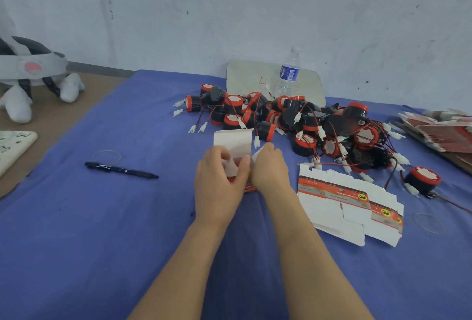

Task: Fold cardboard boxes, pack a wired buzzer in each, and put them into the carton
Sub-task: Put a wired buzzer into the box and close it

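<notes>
Both hands at centre of table (76,243): left hand (219,184) and right hand (270,166) pinching one half-folded box (233,142), white flap upright. Buzzers (293,120) heaped at 1 o'clock. Flat boxes (347,207) lying at 3 o'clock. Pen (120,169) at 9 o'clock.

Open blue cloth (107,230) is left free on the near and left side, broken only by a black pen (121,170). The far right is blocked by a tangled heap of buzzers (301,125) with loose wires. Flat box blanks (350,205) are spread just right of the hands, and a water bottle (288,72) is stood behind the heap.
</notes>
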`<state>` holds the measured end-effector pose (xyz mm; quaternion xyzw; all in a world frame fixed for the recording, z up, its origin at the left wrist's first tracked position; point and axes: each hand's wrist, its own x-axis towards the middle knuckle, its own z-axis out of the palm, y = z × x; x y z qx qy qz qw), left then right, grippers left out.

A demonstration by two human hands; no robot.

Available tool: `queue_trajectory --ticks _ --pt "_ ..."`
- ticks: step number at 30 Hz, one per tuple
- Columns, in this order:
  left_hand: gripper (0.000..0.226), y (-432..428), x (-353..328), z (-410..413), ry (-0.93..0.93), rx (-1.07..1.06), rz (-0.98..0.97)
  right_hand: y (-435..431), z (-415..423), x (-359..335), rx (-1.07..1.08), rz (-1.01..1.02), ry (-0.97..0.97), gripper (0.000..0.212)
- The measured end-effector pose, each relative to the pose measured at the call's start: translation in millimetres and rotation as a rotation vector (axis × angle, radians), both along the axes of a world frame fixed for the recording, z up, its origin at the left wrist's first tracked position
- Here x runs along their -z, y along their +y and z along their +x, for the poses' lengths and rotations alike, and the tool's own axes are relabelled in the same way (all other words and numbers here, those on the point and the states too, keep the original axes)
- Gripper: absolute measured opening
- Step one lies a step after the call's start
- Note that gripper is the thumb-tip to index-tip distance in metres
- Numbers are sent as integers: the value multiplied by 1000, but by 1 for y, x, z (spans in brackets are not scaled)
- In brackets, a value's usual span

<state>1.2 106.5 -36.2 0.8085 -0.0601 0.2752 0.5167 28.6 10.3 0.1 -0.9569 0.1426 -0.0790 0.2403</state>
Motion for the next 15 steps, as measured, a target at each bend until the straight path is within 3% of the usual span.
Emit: queue_trajectory --ticks 3,6,8,13,14,15 --pt "32 3 7 4 26 55 52 -3 -6 2 -118 -28 -171 19" --pt "7 5 8 9 58 37 8 -10 -20 5 -188 104 -284 34" --pt "19 4 7 9 64 20 -68 -13 -24 8 -233 148 -276 47" --pt "51 5 7 8 158 -65 -119 -14 -17 24 -251 320 -270 11" --pt "63 7 7 9 185 -80 -107 -14 -17 27 -240 360 -261 10" --pt "71 9 6 10 207 -73 -101 -15 -17 29 -236 401 -245 23"
